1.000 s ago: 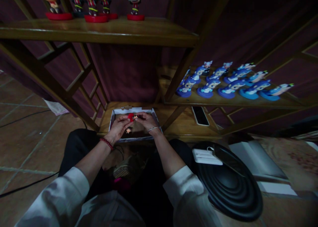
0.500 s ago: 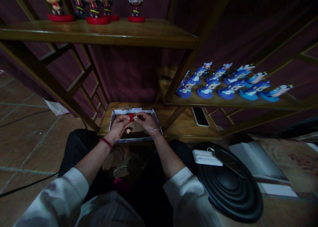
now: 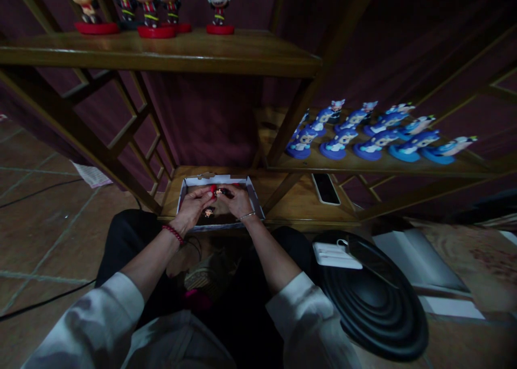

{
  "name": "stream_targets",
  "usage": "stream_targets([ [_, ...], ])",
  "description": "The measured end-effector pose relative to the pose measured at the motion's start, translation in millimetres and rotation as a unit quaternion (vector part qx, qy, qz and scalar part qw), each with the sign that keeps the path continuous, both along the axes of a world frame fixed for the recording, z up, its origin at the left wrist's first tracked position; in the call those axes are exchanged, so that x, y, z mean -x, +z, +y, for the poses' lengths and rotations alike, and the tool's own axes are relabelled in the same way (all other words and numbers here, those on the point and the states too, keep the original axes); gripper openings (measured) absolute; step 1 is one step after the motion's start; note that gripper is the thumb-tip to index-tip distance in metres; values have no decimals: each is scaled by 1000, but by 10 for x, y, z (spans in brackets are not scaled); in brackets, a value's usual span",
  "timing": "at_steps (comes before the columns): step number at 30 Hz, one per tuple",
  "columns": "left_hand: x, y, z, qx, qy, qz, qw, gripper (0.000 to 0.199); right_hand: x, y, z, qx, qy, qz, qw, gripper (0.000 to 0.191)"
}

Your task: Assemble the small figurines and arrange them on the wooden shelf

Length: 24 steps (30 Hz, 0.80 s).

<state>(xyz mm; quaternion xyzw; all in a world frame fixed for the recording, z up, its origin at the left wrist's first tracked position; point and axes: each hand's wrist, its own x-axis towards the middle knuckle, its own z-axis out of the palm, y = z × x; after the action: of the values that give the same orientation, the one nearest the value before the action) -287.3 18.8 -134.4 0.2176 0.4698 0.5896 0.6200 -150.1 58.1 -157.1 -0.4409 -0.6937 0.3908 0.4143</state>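
Over a shallow white box (image 3: 255, 201) on the low wooden shelf, my left hand (image 3: 194, 204) pinches a small red piece (image 3: 213, 189). My right hand (image 3: 239, 201) is closed on a small dark-haired figure (image 3: 220, 192), held sideways against the red piece. Whether the two pieces are joined is too small to tell. Below my left fingertips, a small figure head (image 3: 209, 212) lies in the box. Something red shows in the box behind my right hand.
Figures on red bases (image 3: 156, 32) stand on the upper shelf, and several blue figures (image 3: 339, 143) on the right shelf. A phone (image 3: 326, 189) lies on the low shelf. A black ridged stool (image 3: 375, 304) at the right holds a white case (image 3: 337, 255) and a dark phone.
My right hand has turned slightly and shifted a little left, and more of the figure now shows between the hands. My left hand has hardly moved.
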Motion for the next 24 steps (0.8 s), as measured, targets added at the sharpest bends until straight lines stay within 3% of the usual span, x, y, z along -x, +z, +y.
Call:
stream_targets([
  [9, -2, -79, 3, -5, -10, 7, 1000, 12, -8, 41, -31, -36, -10, -48, 998, 18],
  [19, -2, 4, -30, 13, -18, 15, 1000, 11, -17, 141, -75, -83, 9, -78, 993, 19],
  [24, 14, 32, -27, 0, -12, 21, 1000, 15, 8, 89, -62, -34, 4, -15, 999, 18],
])
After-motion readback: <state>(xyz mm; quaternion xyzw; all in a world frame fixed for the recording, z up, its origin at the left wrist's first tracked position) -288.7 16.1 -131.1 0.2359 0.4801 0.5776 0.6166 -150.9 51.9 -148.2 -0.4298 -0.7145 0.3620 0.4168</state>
